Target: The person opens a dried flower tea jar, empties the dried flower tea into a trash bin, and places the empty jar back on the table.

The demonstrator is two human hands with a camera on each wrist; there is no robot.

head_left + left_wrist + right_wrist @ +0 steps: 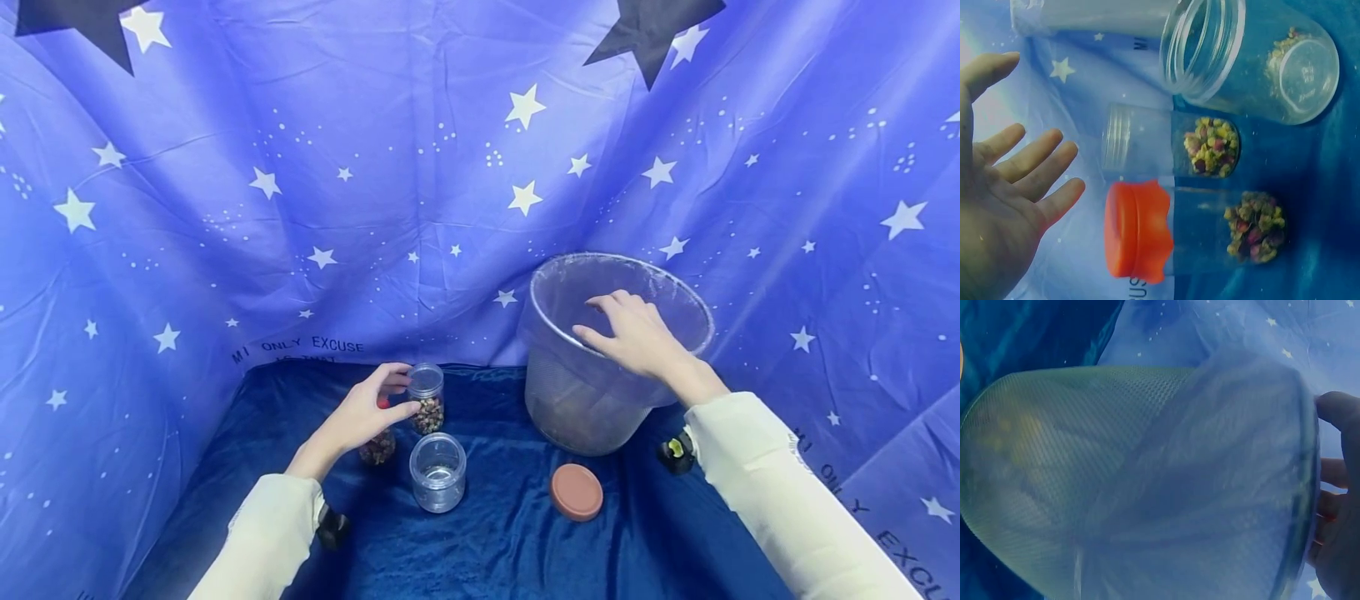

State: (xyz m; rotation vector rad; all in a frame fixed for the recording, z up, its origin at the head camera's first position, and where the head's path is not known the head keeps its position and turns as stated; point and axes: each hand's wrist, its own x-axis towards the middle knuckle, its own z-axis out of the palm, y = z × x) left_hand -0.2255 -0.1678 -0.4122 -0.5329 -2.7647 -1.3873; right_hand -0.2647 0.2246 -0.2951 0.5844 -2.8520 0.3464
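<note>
My left hand (363,417) is beside a small clear jar (428,412) of dried flower buds; the left wrist view shows the hand (1013,181) with fingers apart, touching nothing. That jar (1211,147) stands between a red-lidded jar (1255,228) of similar buds and a wider open jar (1260,62) with a few crumbs at its bottom. Over the rim of a mesh bin (581,408) lined with a clear bag hangs my right hand (637,337), its fingers loosely bent and holding nothing. In the right wrist view, the hand (1341,500) is at the rim; contact cannot be told.
A round pinkish-brown lid (577,492) lies on the dark blue cloth (495,542), in front of the bin and right of the wider jar. Blue star-patterned fabric (420,183) hangs behind and at both sides.
</note>
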